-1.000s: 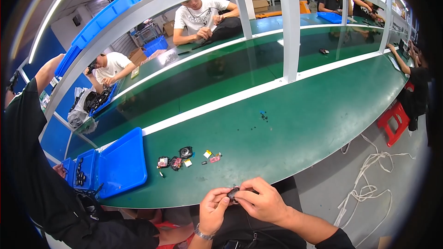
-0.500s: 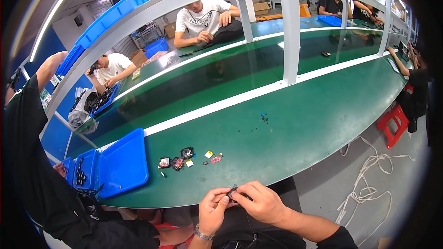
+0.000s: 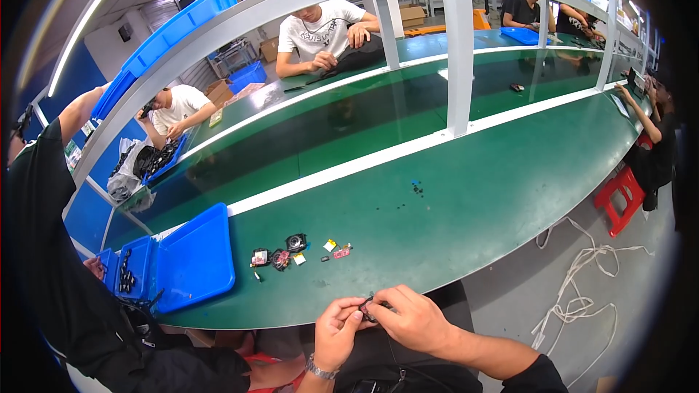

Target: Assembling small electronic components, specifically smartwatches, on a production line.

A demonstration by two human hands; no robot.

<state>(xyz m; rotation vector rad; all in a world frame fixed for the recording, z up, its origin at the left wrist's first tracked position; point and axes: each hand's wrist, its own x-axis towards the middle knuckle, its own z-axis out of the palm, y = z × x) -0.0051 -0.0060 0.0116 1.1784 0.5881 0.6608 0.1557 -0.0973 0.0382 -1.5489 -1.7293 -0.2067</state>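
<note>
At the near edge of the green table, my left hand (image 3: 338, 330) and my right hand (image 3: 413, 320) meet around a small black electronic part (image 3: 367, 310) with some reddish colour on it. Fingers of both hands pinch it and hide most of its shape. Beyond them on the tabletop lie opened black device housings (image 3: 295, 242), two small yellow-and-white pieces (image 3: 330, 245), a pink circuit board (image 3: 341, 252) and a little black piece (image 3: 325, 259). My left wrist wears a metal watch.
A blue tray (image 3: 195, 258) rests at the table's left end, beside smaller blue bins (image 3: 135, 268) with black parts. Tiny dark bits (image 3: 416, 188) dot the green table (image 3: 466, 211). Grey posts (image 3: 457, 51) rise behind it. Several people work around; one in black stands close at left.
My hands stay in the same place on the small part, with only a slight shift of the right fingers. The view has barely moved.
</note>
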